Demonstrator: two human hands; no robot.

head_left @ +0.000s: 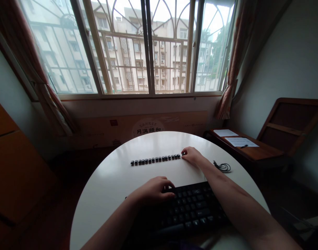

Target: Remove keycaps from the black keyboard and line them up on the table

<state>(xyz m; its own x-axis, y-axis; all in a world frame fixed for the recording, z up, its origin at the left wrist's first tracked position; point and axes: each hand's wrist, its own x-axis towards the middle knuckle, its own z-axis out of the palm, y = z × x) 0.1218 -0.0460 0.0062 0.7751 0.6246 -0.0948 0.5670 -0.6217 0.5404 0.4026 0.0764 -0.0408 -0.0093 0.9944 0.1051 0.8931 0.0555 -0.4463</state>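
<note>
A black keyboard (191,208) lies at the near edge of a round white table (114,180). My left hand (153,190) rests on its upper left corner, fingers curled over the keys. A row of several loose black keycaps (155,159) runs across the middle of the table. My right hand (191,155) reaches to the right end of that row, fingertips pinched at the last keycap (183,153).
A coiled black cable (222,167) lies on the table right of my right forearm. A wooden bench (252,150) with papers and a pen stands at the right. A barred window (148,48) with curtains fills the far wall. A cardboard box (148,126) sits behind the table.
</note>
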